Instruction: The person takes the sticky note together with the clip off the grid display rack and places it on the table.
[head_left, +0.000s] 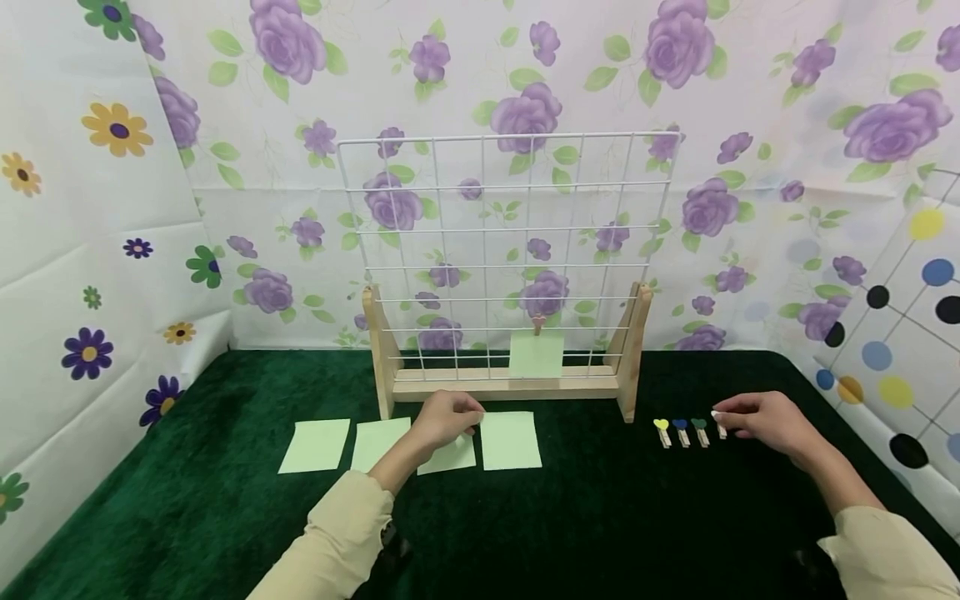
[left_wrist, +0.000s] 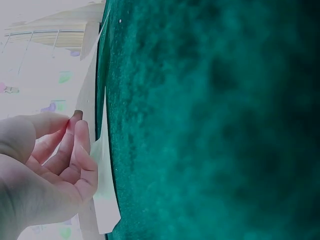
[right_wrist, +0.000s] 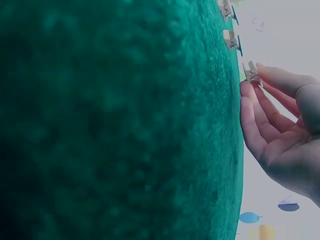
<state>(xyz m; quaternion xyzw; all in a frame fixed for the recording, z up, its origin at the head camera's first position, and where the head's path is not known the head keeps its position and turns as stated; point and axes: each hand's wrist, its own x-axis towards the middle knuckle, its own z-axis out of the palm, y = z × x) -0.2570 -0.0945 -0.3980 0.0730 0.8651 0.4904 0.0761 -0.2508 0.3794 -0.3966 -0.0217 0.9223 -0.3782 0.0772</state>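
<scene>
My left hand [head_left: 446,421] rests on the third green paper sheet [head_left: 450,457] in the row lying before the wooden rack [head_left: 510,383], fingers [left_wrist: 80,145] curled and pinching its upper edge. My right hand [head_left: 761,421] sits near the desk's right edge, fingers [right_wrist: 252,107] lightly pinching the white-tipped clothespin [head_left: 721,428] at the end of the row of three other pins [head_left: 682,432]. One sheet [head_left: 536,354] hangs pinned on the wire grid [head_left: 510,217].
</scene>
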